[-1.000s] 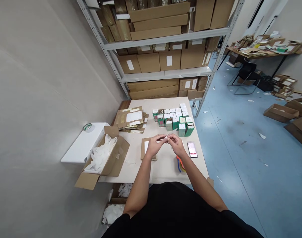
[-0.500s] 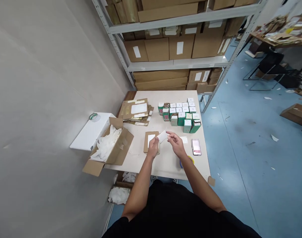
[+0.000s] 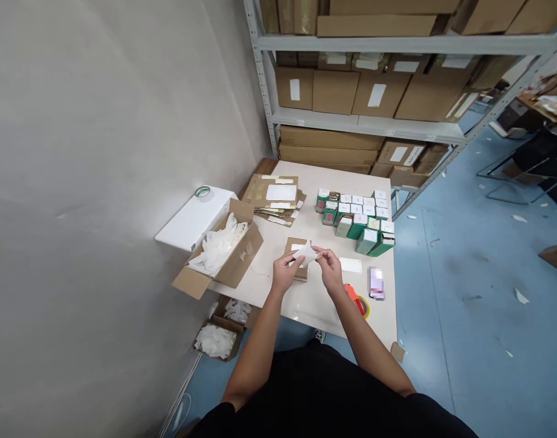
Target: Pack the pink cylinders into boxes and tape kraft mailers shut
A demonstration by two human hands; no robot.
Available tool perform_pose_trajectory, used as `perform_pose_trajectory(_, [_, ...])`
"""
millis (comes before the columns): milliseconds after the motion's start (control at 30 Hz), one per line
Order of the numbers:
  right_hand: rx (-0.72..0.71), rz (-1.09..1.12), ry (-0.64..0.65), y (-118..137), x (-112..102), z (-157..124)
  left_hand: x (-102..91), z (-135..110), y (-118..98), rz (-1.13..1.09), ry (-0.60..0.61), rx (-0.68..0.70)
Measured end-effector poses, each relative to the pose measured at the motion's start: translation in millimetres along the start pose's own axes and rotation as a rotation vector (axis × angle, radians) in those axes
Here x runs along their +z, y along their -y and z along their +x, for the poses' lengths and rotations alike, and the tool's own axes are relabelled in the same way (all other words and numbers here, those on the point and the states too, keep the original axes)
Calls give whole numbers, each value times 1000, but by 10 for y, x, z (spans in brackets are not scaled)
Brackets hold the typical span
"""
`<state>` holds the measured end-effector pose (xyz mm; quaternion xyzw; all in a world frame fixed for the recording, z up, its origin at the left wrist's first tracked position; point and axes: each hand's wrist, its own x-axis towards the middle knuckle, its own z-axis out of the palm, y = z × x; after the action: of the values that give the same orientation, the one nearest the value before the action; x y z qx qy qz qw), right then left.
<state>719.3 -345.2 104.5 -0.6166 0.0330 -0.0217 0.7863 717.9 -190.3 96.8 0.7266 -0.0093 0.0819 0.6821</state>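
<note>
Between my two hands is a small white paper label (image 3: pixel 307 252), bent and tilted above the table. My left hand (image 3: pixel 285 271) pinches its left side, thumb on top. At its right edge, the fingers of my right hand (image 3: pixel 328 267) are closed on it. Below the label lies a small brown cardboard packet (image 3: pixel 301 274) with a white label on its face, partly hidden by my left hand. Right of my right hand, a white card (image 3: pixel 350 264) lies flat. An orange-red tape dispenser (image 3: pixel 353 298) with yellow tape sits beside my right forearm.
Several green-and-white small boxes (image 3: pixel 357 225) stand at the table's right rear. Flattened cardboard mailers (image 3: pixel 269 193) lie at the left rear. An open carton (image 3: pixel 241 261) of white plastic bags stands at the left edge. A phone (image 3: pixel 376 283) lies at right. Shelving (image 3: pixel 369 125) stands behind.
My view has swung left, so the table appears further right. The label has bent between my hands, my left fingers have shifted on it, and the tape dispenser shows more beside my forearm.
</note>
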Motion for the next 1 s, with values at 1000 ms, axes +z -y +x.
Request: perform_pose_trajectory(1000, [259,-309,651,-1937,3865,-1191,-4490,-2625,615,-12,-1305,-260])
